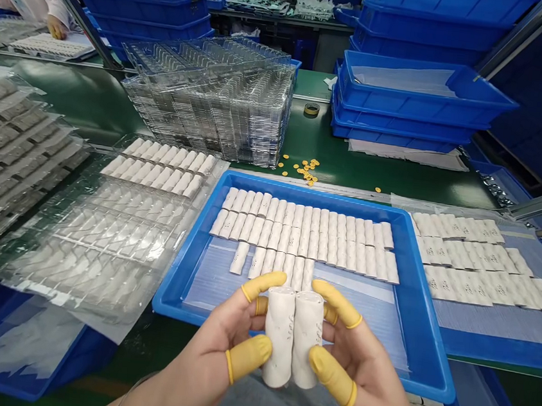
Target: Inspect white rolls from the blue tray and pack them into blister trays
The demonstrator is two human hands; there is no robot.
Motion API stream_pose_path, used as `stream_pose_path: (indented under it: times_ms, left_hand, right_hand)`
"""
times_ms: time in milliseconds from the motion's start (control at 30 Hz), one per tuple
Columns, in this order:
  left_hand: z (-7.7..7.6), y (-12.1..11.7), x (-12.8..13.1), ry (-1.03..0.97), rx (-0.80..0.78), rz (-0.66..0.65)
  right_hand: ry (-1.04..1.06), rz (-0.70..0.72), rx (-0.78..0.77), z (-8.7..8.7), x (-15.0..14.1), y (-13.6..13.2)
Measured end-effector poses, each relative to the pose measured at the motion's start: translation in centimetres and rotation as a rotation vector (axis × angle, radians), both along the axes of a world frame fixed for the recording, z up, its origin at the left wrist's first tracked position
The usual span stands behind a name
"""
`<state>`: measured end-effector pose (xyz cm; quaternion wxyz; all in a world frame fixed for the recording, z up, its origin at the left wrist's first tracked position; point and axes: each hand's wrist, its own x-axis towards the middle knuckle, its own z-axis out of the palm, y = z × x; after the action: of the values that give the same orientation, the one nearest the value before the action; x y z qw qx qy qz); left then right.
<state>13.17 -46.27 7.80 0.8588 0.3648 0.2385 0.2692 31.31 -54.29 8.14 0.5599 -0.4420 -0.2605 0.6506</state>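
Left hand: the left hand [218, 333] curls around the left white cylinder [278, 339], with its yellow finger cots [247, 358] on the fingertips and the grip closed narrow on the piece.
Right hand: the right hand [356, 354] curls the same way around the right white cylinder [307, 336], also closed narrow, its fingers in yellow cots as well.
Held pieces: both cylinders stand nearly upright, slightly tilted, touching each other along their length between the two palms. Small dark marks show on their surfaces, too small to read.
Position: the hands hold the pair above the near part of the blue plastic tray [416, 296], just short of the rows.
Tray: rows of white cylinders [306, 239] lie side by side on a clear sheet inside it.
Left of tray: a clear blister tray [97, 236] holds more white cylinders, with further filled trays [7, 136] beyond it.
Right of tray: marked white cylinders [482, 267] lie in rows on a plastic sheet [491, 323].
Ahead: a tall stack of clear trays [207, 112] stands on the green bench [316, 140], near scattered gold discs [304, 170] and a tape roll [311, 109]. Stacked blue crates [422, 93] stand to the right.
Co-worker: a gloved hand [57, 27] rests on a white tray at upper left.
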Motion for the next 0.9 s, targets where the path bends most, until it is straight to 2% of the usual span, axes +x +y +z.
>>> stream_pose_path:
  times_ms: [67,133,267,367,533,700,800,900]
  left_hand:
    - [-0.2,-0.1,0.1,0.095,0.05,0.025]
    - [-0.4,-0.2,0.1,0.206,0.165,0.067]
    - [-0.4,-0.2,0.4,0.328,0.486,0.135]
    - [-0.2,0.0,0.6,0.308,0.611,0.162]
    - [-0.1,0.1,0.9,0.26,0.672,0.179]
    - [-0.8,0.3,0.5,0.246,0.726,0.175]
    - [-1.0,0.7,0.4,0.286,0.677,0.135]
    - [-0.9,1.0,0.4,0.305,0.564,0.053]
  right_hand:
    - [-0.076,-0.001,-0.035,-0.3,-0.2,-0.2]
    - [-0.175,-0.019,-0.01,-0.5,-0.4,-0.3]
    - [-0.409,-0.049,0.153,-1.1,-0.4,-0.1]
    - [-0.516,-0.052,0.271,-1.2,-0.1,0.3]
    - [-0.58,-0.044,0.33,-1.1,0.0,0.5]
    - [-0.669,-0.15,0.378,-1.6,-0.1,0.5]
    - [-0.617,-0.19,0.327,-2.0,-0.1,0.9]
    - [-0.58,-0.198,0.241,-2.9,0.2,1.2]
